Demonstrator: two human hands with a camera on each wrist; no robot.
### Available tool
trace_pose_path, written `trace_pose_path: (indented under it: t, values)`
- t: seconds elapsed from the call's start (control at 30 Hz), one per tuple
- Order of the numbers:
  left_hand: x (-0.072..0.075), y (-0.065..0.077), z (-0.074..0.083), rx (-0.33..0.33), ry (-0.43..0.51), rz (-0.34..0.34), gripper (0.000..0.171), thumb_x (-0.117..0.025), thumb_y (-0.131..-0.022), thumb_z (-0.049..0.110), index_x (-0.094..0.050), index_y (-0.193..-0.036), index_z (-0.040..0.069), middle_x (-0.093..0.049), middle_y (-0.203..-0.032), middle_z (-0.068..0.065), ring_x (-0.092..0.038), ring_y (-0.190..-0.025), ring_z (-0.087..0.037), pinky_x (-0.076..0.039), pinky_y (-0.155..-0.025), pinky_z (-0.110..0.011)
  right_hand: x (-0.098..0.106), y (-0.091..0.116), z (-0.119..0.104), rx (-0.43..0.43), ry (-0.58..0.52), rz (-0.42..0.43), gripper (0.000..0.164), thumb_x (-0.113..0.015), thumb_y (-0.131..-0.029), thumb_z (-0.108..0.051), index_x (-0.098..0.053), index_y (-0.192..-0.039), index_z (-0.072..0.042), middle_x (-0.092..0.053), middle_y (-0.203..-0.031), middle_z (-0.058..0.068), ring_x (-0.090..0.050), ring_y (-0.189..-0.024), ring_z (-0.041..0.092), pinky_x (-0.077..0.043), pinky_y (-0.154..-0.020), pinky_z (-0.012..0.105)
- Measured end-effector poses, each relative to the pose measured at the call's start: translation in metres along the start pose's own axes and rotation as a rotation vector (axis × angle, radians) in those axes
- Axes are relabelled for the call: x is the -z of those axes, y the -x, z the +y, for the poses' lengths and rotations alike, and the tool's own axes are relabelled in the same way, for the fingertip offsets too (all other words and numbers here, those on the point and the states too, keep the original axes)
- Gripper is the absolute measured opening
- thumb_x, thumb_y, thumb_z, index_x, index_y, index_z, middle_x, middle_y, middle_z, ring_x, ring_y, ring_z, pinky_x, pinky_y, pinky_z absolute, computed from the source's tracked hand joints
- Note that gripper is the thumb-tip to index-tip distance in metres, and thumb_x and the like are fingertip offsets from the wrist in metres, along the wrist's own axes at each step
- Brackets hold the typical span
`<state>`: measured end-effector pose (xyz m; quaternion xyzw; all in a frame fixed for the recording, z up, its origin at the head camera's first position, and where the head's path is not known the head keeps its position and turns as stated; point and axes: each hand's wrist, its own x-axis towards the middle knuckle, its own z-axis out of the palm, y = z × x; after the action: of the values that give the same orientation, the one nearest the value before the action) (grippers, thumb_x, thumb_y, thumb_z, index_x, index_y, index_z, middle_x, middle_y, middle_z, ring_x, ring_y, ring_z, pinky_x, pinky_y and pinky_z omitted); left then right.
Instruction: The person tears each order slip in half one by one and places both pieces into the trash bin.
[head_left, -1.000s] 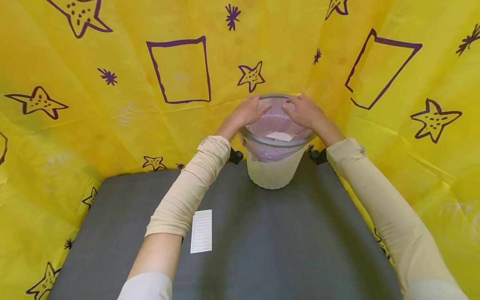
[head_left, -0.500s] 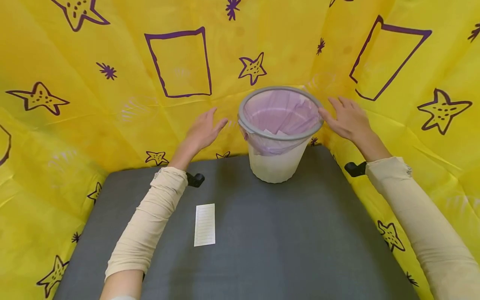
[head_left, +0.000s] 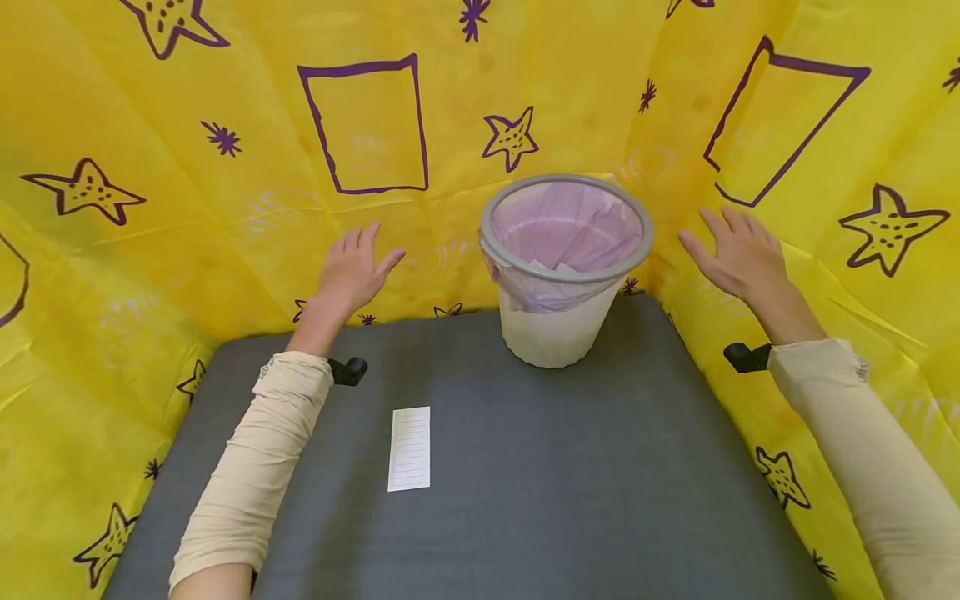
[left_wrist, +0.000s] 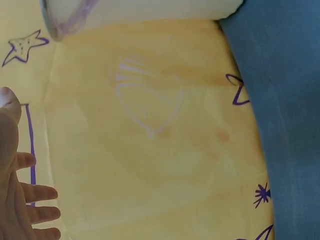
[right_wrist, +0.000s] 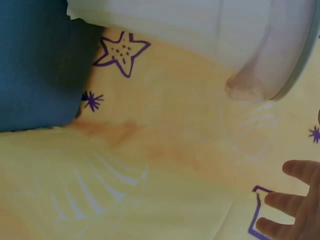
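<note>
A white trash can [head_left: 551, 333] with a grey rim ring stands upright at the back of the dark table. Its translucent purple bin liner [head_left: 562, 221] lines the inside and folds out under the ring. White paper [head_left: 555, 268] shows low inside the can. To the left of it, my left hand [head_left: 351, 271] hovers apart from the can, fingers spread and holding nothing. My right hand [head_left: 742, 254] is raised on the other side, likewise spread and clear of the rim. Both wrist views show the can's side, with the fingers away from it.
A white lined paper slip [head_left: 410, 448] lies flat on the grey table [head_left: 570, 492], nearer to me than the can. Yellow cloth walls [head_left: 225, 275] with purple drawings enclose the table behind and at both sides.
Both hands were at the can's rim a second ago. They have let go and drawn apart, left hand leftward and right hand rightward. The can stays in place.
</note>
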<state>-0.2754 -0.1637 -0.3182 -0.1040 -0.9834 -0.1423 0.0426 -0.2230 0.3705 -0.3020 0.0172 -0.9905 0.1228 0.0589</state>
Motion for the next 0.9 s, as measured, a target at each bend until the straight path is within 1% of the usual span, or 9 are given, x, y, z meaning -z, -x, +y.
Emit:
trace_pose_path:
  t: [0.1,0.2,0.3,0.4,0.5,0.67,0.73,0.8,0.9]
  values:
    - [0.003,0.003,-0.007,0.010,-0.014,0.012,0.085,-0.023,-0.096,0.068,-0.008,-0.156,0.011,-0.018,-0.157,-0.027,-0.015,-0.146,-0.046,-0.010,-0.120,-0.058,-0.003,0.001,0.002,-0.004,-0.010,-0.006,0.082,-0.017,-0.097,-0.065,-0.013,-0.156,-0.009,-0.008,-0.159,0.028,-0.008,-0.144,0.053,-0.011,-0.108,0.073]
    - [0.001,0.009,-0.012,0.011,-0.011,0.053,0.083,-0.026,-0.096,0.067,-0.008,-0.157,0.013,-0.019,-0.157,-0.026,-0.015,-0.146,-0.046,-0.009,-0.119,-0.058,-0.011,0.005,0.001,-0.005,-0.029,0.016,0.081,-0.018,-0.097,-0.065,-0.014,-0.156,-0.009,-0.009,-0.159,0.029,-0.010,-0.143,0.054,-0.011,-0.107,0.074]
    - [-0.011,0.024,-0.018,0.013,0.009,0.118,0.080,-0.034,-0.097,0.063,-0.011,-0.156,0.014,-0.022,-0.156,-0.026,-0.016,-0.144,-0.046,-0.011,-0.118,-0.060,-0.032,0.017,0.001,-0.004,-0.063,0.038,0.080,-0.020,-0.098,-0.063,-0.018,-0.155,-0.007,-0.014,-0.158,0.031,-0.013,-0.141,0.055,-0.012,-0.107,0.073]
    - [-0.029,0.041,-0.025,0.038,0.033,0.131,0.079,-0.038,-0.097,0.060,-0.014,-0.156,0.013,-0.021,-0.156,-0.027,-0.015,-0.144,-0.047,-0.012,-0.117,-0.062,-0.060,0.033,0.002,-0.013,-0.099,0.024,0.078,-0.023,-0.099,-0.061,-0.022,-0.153,-0.005,-0.017,-0.156,0.032,-0.016,-0.140,0.056,-0.013,-0.107,0.073]
    - [-0.045,0.053,-0.033,0.069,0.052,0.107,0.079,-0.037,-0.097,0.061,-0.014,-0.155,0.012,-0.017,-0.158,-0.027,-0.012,-0.146,-0.048,-0.011,-0.117,-0.063,-0.082,0.044,0.005,-0.029,-0.120,0.003,0.077,-0.025,-0.099,-0.061,-0.023,-0.153,-0.005,-0.018,-0.156,0.032,-0.015,-0.139,0.058,-0.013,-0.107,0.073]
    - [-0.064,0.067,-0.042,0.091,0.054,0.097,0.081,-0.033,-0.096,0.065,-0.014,-0.155,0.012,-0.015,-0.158,-0.027,-0.011,-0.146,-0.049,-0.011,-0.117,-0.064,-0.099,0.051,0.008,-0.028,-0.128,0.048,0.075,-0.028,-0.099,-0.059,-0.027,-0.151,-0.005,-0.023,-0.153,0.034,-0.019,-0.136,0.059,-0.015,-0.106,0.073]
    - [-0.075,0.078,-0.042,0.111,0.058,0.081,0.082,-0.032,-0.096,0.066,-0.015,-0.155,0.012,-0.014,-0.159,-0.028,-0.010,-0.147,-0.049,-0.010,-0.117,-0.064,-0.109,0.059,0.008,-0.022,-0.127,0.068,0.075,-0.030,-0.099,-0.058,-0.029,-0.150,-0.003,-0.026,-0.151,0.035,-0.023,-0.135,0.059,-0.017,-0.105,0.073]
    - [-0.091,0.092,-0.041,0.139,0.067,0.054,0.083,-0.032,-0.095,0.067,-0.014,-0.155,0.013,-0.013,-0.159,-0.027,-0.009,-0.147,-0.049,-0.009,-0.117,-0.064,-0.124,0.072,0.005,-0.025,-0.137,0.082,0.073,-0.032,-0.099,-0.057,-0.031,-0.150,-0.004,-0.028,-0.150,0.035,-0.025,-0.133,0.058,-0.019,-0.104,0.072]
    - [-0.112,0.113,-0.041,0.181,0.098,0.008,0.083,-0.032,-0.095,0.067,-0.013,-0.156,0.014,-0.011,-0.160,-0.026,-0.008,-0.148,-0.048,-0.008,-0.118,-0.063,-0.148,0.090,0.000,-0.043,-0.156,0.068,0.073,-0.035,-0.099,-0.056,-0.029,-0.151,-0.006,-0.029,-0.150,0.034,-0.026,-0.133,0.057,-0.020,-0.102,0.073]
